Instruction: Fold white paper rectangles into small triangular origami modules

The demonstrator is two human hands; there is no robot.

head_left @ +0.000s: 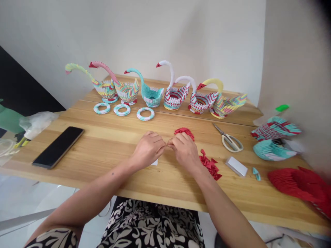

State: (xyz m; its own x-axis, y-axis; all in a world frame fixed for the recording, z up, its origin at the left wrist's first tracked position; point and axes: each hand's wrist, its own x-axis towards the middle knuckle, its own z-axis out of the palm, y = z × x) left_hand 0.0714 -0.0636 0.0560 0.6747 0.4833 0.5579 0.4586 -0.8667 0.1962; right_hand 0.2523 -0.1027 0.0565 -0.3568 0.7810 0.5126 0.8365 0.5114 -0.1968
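Note:
My left hand [149,148] and my right hand [184,151] meet fingertip to fingertip above the middle of the wooden table. Both are closed in a pinch; whatever lies between the fingers is hidden or too small to make out. Just beyond my right knuckles, a group of red folded paper pieces [188,131] shows in part. A loose pile of red paper triangles [210,166] lies to the right, beside my right wrist. The corner of a white paper [155,163] peeks out below my left hand.
Several folded-paper swans, one of them turquoise [152,94], line the table's back, with three paper rings [145,114] in front. A black phone [58,146] lies left. Scissors [230,139], a white box [236,166] and a red paper model [297,182] are at right.

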